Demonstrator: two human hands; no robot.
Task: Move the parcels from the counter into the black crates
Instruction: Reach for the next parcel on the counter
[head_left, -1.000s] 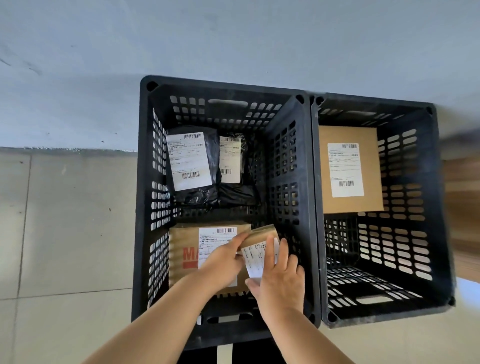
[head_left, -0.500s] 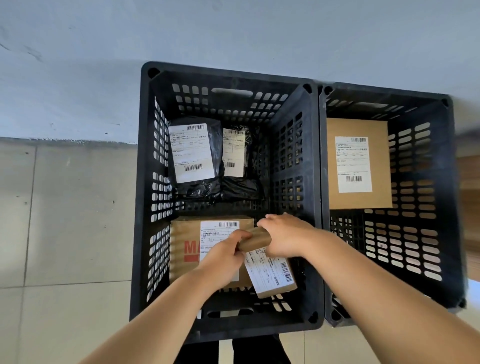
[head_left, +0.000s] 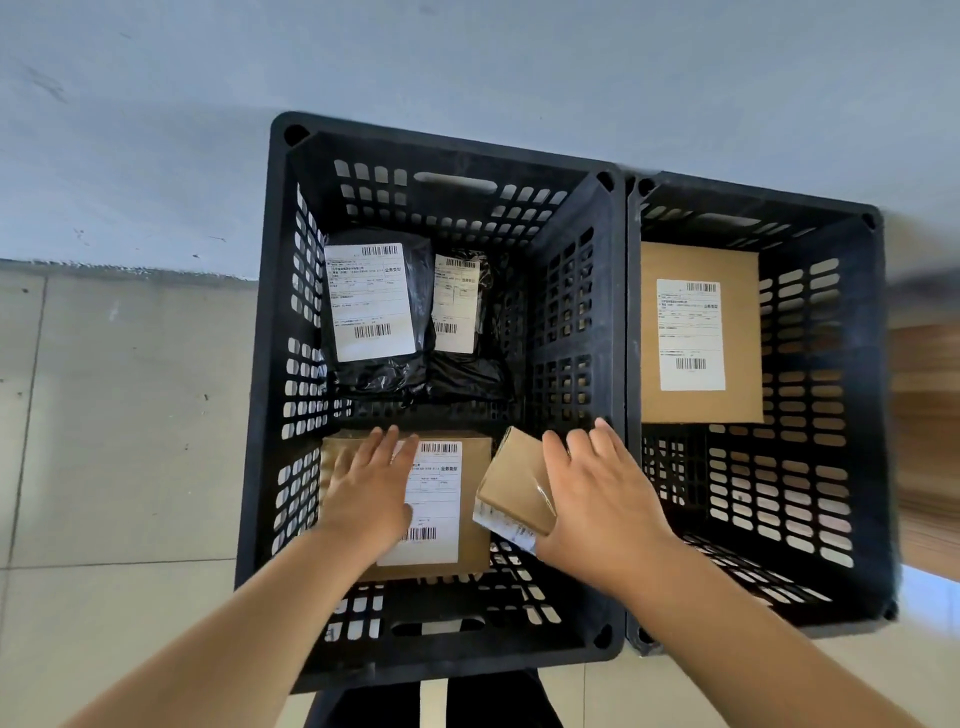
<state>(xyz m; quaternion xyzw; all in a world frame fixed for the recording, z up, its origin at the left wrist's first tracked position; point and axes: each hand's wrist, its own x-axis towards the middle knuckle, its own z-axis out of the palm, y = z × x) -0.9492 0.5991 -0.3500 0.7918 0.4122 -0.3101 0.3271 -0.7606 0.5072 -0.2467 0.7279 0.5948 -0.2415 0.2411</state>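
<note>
The left hand (head_left: 366, 493) lies flat with straight fingers on a labelled cardboard box (head_left: 457, 506) at the near end of the left crate (head_left: 270, 364). The right hand (head_left: 597, 499) has relaxed, spread fingers alongside a small tilted box (head_left: 517, 483); whether its thumb grips that box cannot be told. The small box leans beside the larger one, its label facing down. At the far end of this crate sit two black bags (head_left: 384, 312) with white labels. The right crate (head_left: 872, 395), touching the left one, holds a flat brown parcel (head_left: 698, 332) at its far end. Both crates stand on a tiled floor (head_left: 119, 467) against a grey wall (head_left: 467, 62).
</note>
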